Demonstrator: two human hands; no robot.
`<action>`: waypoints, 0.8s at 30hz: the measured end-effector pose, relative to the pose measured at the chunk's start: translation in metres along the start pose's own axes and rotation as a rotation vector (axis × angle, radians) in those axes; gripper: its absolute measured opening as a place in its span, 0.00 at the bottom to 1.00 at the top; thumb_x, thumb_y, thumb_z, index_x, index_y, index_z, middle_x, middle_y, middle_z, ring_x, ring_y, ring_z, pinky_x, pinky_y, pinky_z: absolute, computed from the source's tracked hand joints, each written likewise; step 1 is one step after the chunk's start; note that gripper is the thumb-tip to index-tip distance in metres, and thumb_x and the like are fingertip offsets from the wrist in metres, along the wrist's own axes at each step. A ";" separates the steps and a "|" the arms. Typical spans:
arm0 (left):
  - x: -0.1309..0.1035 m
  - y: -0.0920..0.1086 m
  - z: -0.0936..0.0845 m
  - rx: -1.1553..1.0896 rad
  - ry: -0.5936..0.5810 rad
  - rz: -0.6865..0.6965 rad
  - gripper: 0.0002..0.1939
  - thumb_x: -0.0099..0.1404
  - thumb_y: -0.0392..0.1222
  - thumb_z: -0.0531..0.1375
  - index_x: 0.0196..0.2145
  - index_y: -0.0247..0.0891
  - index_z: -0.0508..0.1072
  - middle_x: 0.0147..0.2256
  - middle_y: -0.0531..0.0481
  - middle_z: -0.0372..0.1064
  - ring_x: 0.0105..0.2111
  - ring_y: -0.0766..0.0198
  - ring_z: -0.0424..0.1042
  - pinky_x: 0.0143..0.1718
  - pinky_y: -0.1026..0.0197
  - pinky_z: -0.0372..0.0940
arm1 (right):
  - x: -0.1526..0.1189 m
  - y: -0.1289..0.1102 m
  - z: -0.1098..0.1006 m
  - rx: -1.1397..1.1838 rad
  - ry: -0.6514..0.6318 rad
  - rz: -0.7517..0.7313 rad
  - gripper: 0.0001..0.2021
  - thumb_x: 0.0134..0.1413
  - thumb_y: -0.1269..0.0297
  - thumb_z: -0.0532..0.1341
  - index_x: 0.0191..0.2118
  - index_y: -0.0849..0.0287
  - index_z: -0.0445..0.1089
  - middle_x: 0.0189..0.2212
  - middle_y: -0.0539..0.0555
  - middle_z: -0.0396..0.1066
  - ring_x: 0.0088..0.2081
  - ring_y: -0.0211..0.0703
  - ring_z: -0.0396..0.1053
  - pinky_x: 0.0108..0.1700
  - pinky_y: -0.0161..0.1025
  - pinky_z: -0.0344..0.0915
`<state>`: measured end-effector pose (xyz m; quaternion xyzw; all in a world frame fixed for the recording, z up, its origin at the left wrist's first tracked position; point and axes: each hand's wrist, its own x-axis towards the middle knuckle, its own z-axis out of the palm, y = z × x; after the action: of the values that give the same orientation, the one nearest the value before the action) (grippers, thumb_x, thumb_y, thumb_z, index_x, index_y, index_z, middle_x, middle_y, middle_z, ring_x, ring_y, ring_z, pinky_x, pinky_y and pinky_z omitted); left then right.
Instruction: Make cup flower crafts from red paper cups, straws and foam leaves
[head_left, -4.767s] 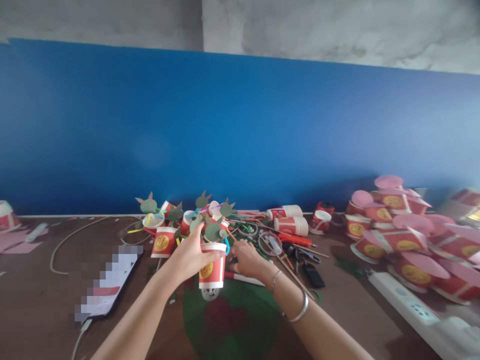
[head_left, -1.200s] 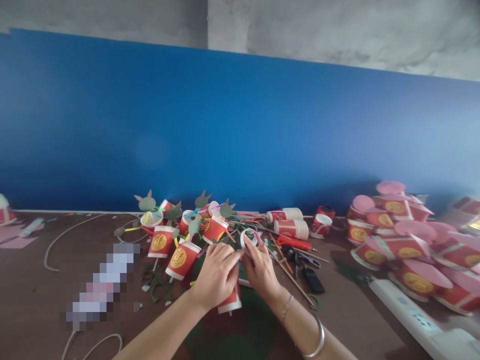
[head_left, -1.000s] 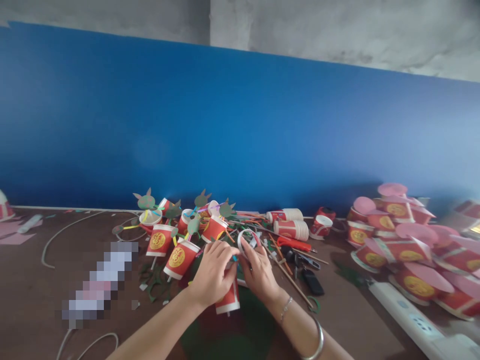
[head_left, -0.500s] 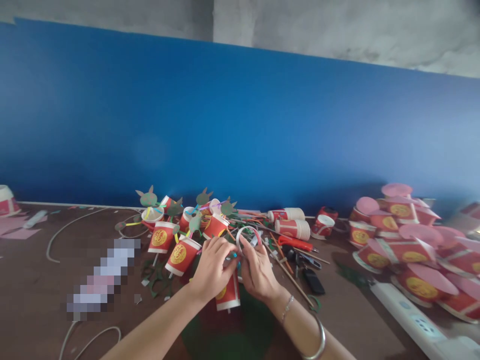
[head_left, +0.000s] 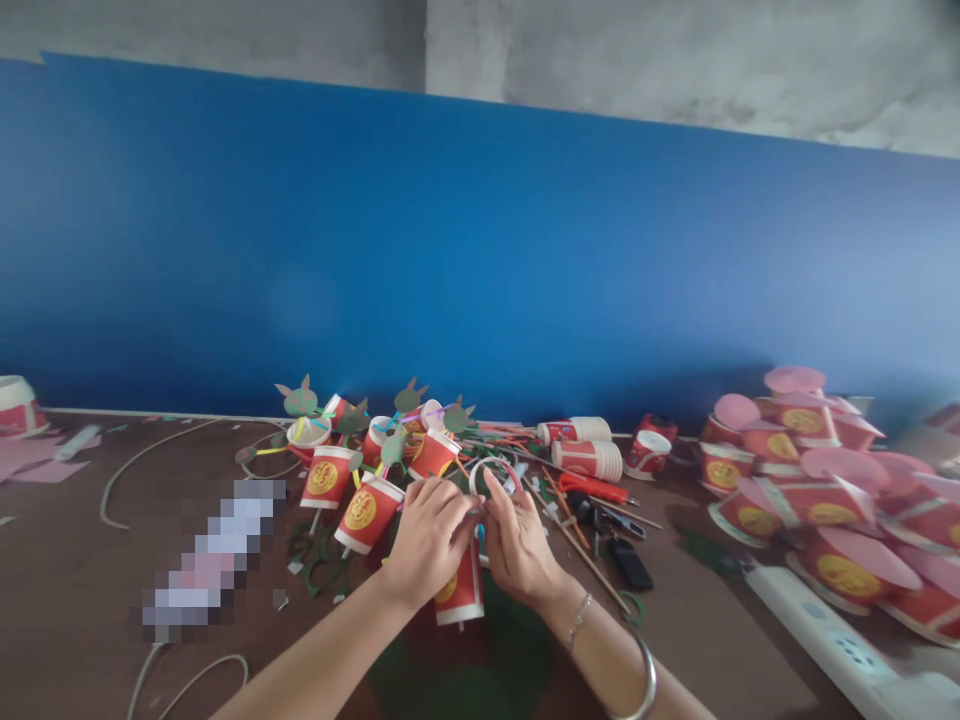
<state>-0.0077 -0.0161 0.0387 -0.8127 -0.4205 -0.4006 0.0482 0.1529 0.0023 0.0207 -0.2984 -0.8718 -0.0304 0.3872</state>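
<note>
A red paper cup (head_left: 460,592) with a yellow print lies tilted between my hands, its white rim towards me and a small stick end poking out. My left hand (head_left: 427,535) is closed, thumb and fingers pinched at the cup's far end on something small and partly hidden. My right hand (head_left: 517,540) is closed at the same spot, its fingers against the rim of the cup. The open white ring of a cup mouth (head_left: 495,465) shows just beyond my fingertips. A bit of blue shows between the hands.
Red cups with green paper animal heads (head_left: 322,478) stand left of my hands. Stacked cups (head_left: 586,460), an orange-handled tool (head_left: 592,487), sticks and a black object (head_left: 630,563) lie right. Further right are cups with pink discs (head_left: 832,515) and a white power strip (head_left: 817,625).
My left fingertips have closed in towards my right ones, covering more of the small blue piece. The whole view has shifted slightly.
</note>
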 end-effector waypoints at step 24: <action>-0.005 0.003 -0.004 0.039 0.132 0.104 0.08 0.64 0.33 0.50 0.34 0.38 0.68 0.32 0.49 0.69 0.35 0.62 0.64 0.42 0.55 0.52 | 0.006 -0.025 -0.017 0.064 0.082 0.099 0.23 0.58 0.74 0.46 0.60 0.61 0.49 0.36 0.56 0.72 0.36 0.45 0.70 0.46 0.47 0.61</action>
<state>-0.0101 -0.0226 0.0391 -0.8040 -0.3814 -0.4421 0.1121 0.1470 -0.0200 0.0412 -0.3270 -0.8400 0.0042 0.4331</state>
